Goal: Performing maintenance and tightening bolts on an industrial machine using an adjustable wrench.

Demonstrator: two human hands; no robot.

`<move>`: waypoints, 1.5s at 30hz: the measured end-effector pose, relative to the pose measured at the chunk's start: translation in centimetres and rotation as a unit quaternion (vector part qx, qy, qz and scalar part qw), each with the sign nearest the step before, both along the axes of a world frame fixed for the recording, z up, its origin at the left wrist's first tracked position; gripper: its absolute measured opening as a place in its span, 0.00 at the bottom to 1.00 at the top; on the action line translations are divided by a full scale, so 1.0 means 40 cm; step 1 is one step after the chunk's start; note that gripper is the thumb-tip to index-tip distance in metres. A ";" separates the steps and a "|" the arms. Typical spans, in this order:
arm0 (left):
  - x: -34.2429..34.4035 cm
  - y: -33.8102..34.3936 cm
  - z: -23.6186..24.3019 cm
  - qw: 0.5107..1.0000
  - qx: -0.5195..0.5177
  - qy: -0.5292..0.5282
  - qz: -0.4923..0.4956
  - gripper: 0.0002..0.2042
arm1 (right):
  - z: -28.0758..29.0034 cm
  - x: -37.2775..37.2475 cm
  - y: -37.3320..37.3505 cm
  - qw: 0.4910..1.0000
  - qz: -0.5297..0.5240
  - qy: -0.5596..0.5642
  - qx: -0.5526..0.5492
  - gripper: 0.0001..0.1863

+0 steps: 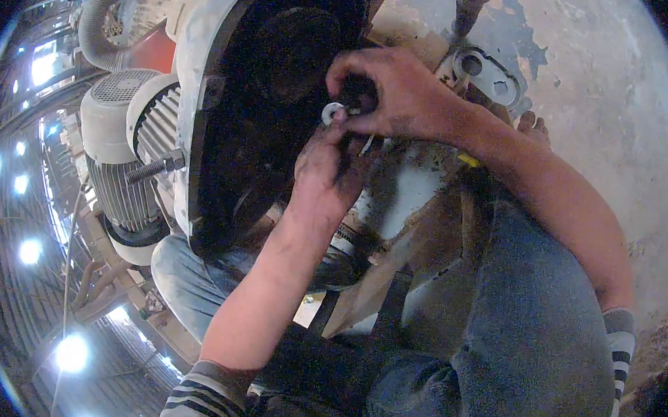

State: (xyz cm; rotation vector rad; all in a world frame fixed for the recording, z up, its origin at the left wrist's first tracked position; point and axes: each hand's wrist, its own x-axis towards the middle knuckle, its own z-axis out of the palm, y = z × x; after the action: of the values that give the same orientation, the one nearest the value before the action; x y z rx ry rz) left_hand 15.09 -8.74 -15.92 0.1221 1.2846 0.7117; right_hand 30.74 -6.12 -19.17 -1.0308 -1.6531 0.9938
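A small white ring (330,113) sits just above the centre, at twelve o'clock, against the dark mouth of a large round metal housing (191,131). The left hand (330,159), rising from about seven o'clock, is drawn narrow and holds the ring at its fingertips, the thumb overlapping the edge. The right hand (402,92) comes in from four o'clock and curls over just beside it, thumb and bent fingers forming a rounded gap; I cannot tell whether it grips anything, since that gap is in shadow. Dark smudges mark the left hand. With the ring as the dial's centre, a ribbed electric motor (119,192) lies toward eight o'clock, and a threaded bolt (155,165) carrying a nut projects beside the housing between eight and nine. Between nine and ten are a grey corrugated hose (94,13) and a red part (154,51) near the hose's lower end. Between two and three, past the right wrist, is a metal casting (509,81) with round openings; bare toes (534,126) show at three o'clock on the worn floor (608,112). A small yellow object (469,160), too unclear to identify, lies between three and four, near the right forearm.
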 end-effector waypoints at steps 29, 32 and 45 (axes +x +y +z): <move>0.062 0.052 0.026 0.918 0.263 0.272 -0.118 0.12 | -0.046 -0.022 0.016 0.977 -0.181 0.096 -0.054 0.19; 0.061 0.055 0.030 0.939 0.260 0.209 -0.080 0.12 | -0.041 -0.026 0.018 0.977 -0.182 0.101 -0.043 0.18; 0.015 0.084 -0.021 0.976 0.213 -0.022 -0.049 0.13 | -0.059 -0.062 0.038 0.974 -0.186 0.127 -0.026 0.17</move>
State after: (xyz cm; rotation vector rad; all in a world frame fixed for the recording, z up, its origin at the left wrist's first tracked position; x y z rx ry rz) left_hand 15.71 -5.39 -16.77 0.5121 1.0594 0.8919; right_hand 28.27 -4.59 -21.51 -1.1448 -1.1778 0.8776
